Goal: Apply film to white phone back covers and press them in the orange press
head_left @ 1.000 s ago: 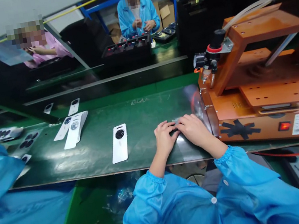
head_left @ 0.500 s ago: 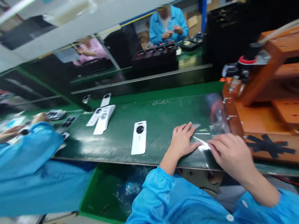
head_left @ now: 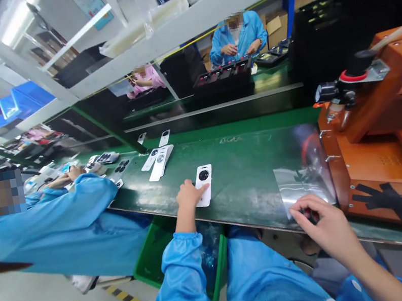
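My left hand (head_left: 188, 194) is at a white phone back panel (head_left: 204, 197) with a round black camera area. Its thumb lies across the panel's face and the fingers curl at the left edge; the panel rests on the green bench (head_left: 244, 179). On the right, my right hand (head_left: 322, 220) has thumb and forefinger pinched together at the near left corner of a clear plastic film (head_left: 287, 185). This film lies on the bench against the orange machine. Farther left is a small stack of similar white panels (head_left: 159, 167).
An orange machine (head_left: 374, 170) with black tape borders the right side. Below the bench edge stands a green bin (head_left: 150, 272) holding clear plastic. A co-worker in a blue sleeve (head_left: 88, 195) works close at left. A grey beam (head_left: 181, 30) crosses above the bench.
My left hand has left the film and moved left onto the white panel. My right hand has lowered slightly, and the film lies flatter. The view has shifted left.
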A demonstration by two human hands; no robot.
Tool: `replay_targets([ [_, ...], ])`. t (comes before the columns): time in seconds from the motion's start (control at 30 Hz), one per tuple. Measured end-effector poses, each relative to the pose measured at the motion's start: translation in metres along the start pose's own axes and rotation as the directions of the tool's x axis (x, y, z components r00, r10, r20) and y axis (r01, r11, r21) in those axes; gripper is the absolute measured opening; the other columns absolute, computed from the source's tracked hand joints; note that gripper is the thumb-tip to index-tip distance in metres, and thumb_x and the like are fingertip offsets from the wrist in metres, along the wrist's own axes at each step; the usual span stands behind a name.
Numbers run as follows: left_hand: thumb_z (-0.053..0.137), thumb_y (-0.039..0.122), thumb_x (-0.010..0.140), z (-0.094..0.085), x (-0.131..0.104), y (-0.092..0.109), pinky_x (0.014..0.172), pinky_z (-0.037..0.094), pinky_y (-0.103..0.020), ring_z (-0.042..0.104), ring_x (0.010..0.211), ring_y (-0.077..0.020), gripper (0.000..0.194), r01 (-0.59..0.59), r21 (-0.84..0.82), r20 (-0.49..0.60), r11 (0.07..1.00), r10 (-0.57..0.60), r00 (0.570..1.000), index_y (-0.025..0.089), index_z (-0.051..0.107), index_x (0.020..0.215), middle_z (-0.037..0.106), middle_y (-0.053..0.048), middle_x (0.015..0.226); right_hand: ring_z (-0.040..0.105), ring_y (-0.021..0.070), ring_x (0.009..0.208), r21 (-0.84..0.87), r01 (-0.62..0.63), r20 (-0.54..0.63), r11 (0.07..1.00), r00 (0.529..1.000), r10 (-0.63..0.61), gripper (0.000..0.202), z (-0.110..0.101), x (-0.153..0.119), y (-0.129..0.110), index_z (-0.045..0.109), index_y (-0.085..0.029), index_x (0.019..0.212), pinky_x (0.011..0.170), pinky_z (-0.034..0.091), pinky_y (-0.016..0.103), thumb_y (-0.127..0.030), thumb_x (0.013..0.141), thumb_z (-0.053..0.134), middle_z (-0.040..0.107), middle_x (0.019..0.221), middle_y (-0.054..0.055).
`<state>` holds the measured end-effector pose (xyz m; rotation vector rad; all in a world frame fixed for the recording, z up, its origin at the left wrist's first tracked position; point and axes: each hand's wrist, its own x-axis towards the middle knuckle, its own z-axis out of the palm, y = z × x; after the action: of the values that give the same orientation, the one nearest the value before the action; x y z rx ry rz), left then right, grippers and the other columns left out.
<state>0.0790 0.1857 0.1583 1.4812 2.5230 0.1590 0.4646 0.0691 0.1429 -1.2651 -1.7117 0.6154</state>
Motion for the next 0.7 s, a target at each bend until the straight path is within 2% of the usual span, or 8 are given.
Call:
replay_targets([
  [0.1, 0.071, 0.063, 0.079, 0.002, 0.012, -0.008, 0.092, 0.05, -0.042, 0.067, 0.111, -0.0358, 0.059, 0.031, 0.028, 0.068, 0.999, -0.033, 0.997, 0.017, 0.06, 0.115, 0.07, -0.02, 0.117, 0.054, 0.0143, 0.058, 0.08, -0.081, 0.02, 0.994, 0.997, 0.079, 0.021, 0.01, 0.007, 0.0, 0.068, -0.024, 0.078, 0.054, 0.046, 0.029, -0.041, 0.09, 0.065, 0.066, 0.079, 0.001],
  [0.17, 0.067, 0.063, 0.082, 0.004, 0.014, -0.009, 0.093, 0.049, -0.039, 0.067, 0.113, -0.0328, 0.053, 0.038, 0.041, 0.081, 0.998, -0.041, 0.996, 0.018, 0.06, 0.11, 0.067, -0.02, 0.124, 0.054, 0.0147, 0.058, 0.129, -0.146, 0.022, 0.981, 0.989, 0.144, 0.026, 0.011, 0.012, 0.0, 0.068, -0.023, 0.076, 0.053, 0.044, 0.028, -0.045, 0.089, 0.064, 0.066, 0.076, 0.001],
  [0.23, 0.065, 0.065, 0.082, 0.006, 0.015, -0.009, 0.095, 0.048, -0.04, 0.066, 0.117, -0.0349, 0.058, 0.059, 0.051, 0.08, 0.997, -0.063, 0.995, 0.017, 0.059, 0.114, 0.061, -0.024, 0.134, 0.056, 0.016, 0.061, 0.167, -0.206, 0.03, 0.964, 0.979, 0.204, 0.032, 0.008, 0.016, 0.0, 0.067, -0.022, 0.074, 0.054, 0.043, 0.028, -0.05, 0.088, 0.062, 0.066, 0.074, 0.002],
  [0.3, 0.067, 0.066, 0.079, 0.006, 0.019, -0.011, 0.094, 0.049, -0.043, 0.064, 0.12, -0.0383, 0.067, 0.083, 0.051, 0.086, 0.995, -0.087, 0.992, 0.014, 0.056, 0.121, 0.061, -0.027, 0.134, 0.056, 0.017, 0.064, 0.192, -0.263, 0.036, 0.945, 0.965, 0.261, 0.036, 0.004, 0.018, -0.001, 0.067, -0.021, 0.072, 0.057, 0.043, 0.029, -0.054, 0.087, 0.062, 0.066, 0.073, 0.002],
  [0.4, 0.076, 0.062, 0.069, 0.002, 0.028, -0.013, 0.087, 0.051, -0.041, 0.068, 0.113, -0.0393, 0.071, 0.096, 0.013, 0.112, 0.995, -0.097, 0.989, 0.014, 0.057, 0.117, 0.068, -0.026, 0.122, 0.056, 0.0178, 0.067, 0.24, -0.334, 0.028, 0.911, 0.941, 0.338, 0.04, 0.003, 0.02, -0.001, 0.068, -0.02, 0.074, 0.063, 0.043, 0.03, -0.058, 0.085, 0.064, 0.065, 0.075, 0.003],
  [0.47, 0.081, 0.057, 0.065, -0.003, 0.031, -0.014, 0.082, 0.051, -0.039, 0.07, 0.105, -0.0381, 0.064, 0.08, -0.035, 0.101, 0.996, -0.076, 0.992, 0.016, 0.061, 0.109, 0.073, -0.022, 0.112, 0.056, 0.0184, 0.07, 0.282, -0.36, 0.016, 0.889, 0.928, 0.371, 0.041, 0.006, 0.021, -0.001, 0.068, -0.019, 0.075, 0.066, 0.043, 0.031, -0.059, 0.084, 0.066, 0.065, 0.076, 0.004],
  [0.6, 0.065, 0.047, 0.081, -0.016, 0.014, -0.011, 0.078, 0.05, -0.036, 0.07, 0.099, -0.0335, 0.029, -0.035, -0.17, -0.04, 0.985, 0.029, 0.999, 0.021, 0.065, 0.093, 0.075, -0.014, 0.098, 0.053, 0.0174, 0.069, 0.311, -0.37, 0.008, 0.876, 0.922, 0.387, 0.037, 0.008, 0.022, -0.002, 0.067, -0.02, 0.076, 0.066, 0.041, 0.03, -0.056, 0.085, 0.066, 0.062, 0.075, 0.002],
  [0.7, 0.049, 0.045, 0.091, -0.012, -0.022, 0.001, 0.071, 0.05, -0.031, 0.07, 0.09, -0.0268, 0.031, -0.161, -0.315, -0.145, 0.935, 0.12, 0.982, 0.02, 0.066, 0.097, 0.074, -0.011, 0.094, 0.054, 0.0171, 0.071, 0.309, -0.352, 0.003, 0.883, 0.929, 0.37, 0.033, 0.004, 0.025, -0.005, 0.068, -0.02, 0.078, 0.068, 0.041, 0.03, -0.051, 0.087, 0.065, 0.063, 0.078, 0.002],
])
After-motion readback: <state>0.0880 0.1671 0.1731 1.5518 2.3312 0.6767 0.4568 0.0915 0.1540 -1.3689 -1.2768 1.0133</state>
